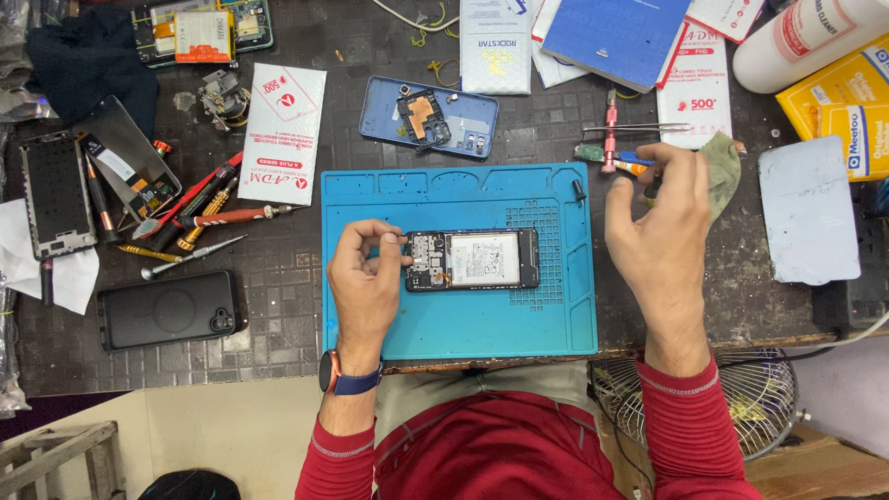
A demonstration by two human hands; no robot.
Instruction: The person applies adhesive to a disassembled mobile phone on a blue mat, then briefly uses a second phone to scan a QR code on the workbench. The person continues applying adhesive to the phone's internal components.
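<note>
An opened phone [472, 260] with its white battery and circuit boards exposed lies on a blue repair mat [463, 315]. My left hand [364, 278] pinches at the phone's left end, fingertips touching its edge. My right hand [657, 222] hovers off the mat's right edge, its fingers curled around a small dark tool near a pink screwdriver [610, 139] and tweezers [639, 128]. A greenish cloth [724, 167] lies just behind that hand.
A blue phone back cover [463, 116] lies behind the mat. Screwdrivers [204, 222], a black phone [171, 308] and a phone frame [56, 194] sit at left. Boxes, packets and a white bottle [806, 37] crowd the far right. A fan [759, 398] stands below the table edge.
</note>
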